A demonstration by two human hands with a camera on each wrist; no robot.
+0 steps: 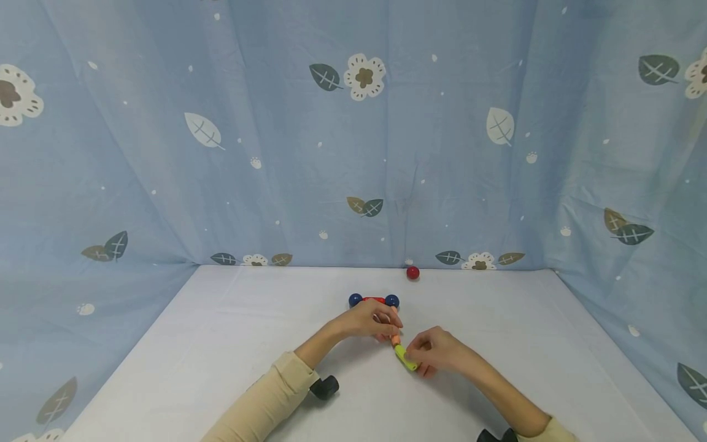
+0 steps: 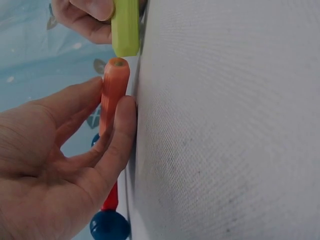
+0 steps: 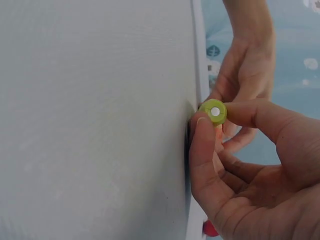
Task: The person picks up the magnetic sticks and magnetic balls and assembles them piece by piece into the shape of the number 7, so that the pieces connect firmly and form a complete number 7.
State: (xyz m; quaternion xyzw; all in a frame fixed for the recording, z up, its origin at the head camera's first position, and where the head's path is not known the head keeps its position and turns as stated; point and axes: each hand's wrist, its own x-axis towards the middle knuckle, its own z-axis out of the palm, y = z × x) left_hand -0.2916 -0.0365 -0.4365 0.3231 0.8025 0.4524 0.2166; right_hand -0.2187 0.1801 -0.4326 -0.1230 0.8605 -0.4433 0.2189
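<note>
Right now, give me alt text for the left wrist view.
The left hand pinches an orange rod, its end close to a yellow-green rod held in the right hand. Near the bottom, a red rod and blue ball partly show.

Head cam looks fwd/down over the white tabletop (image 1: 248,319) from farther back; wrist cams r v close, turned sideways, both catching the green stick (image 2: 125,27).
</note>
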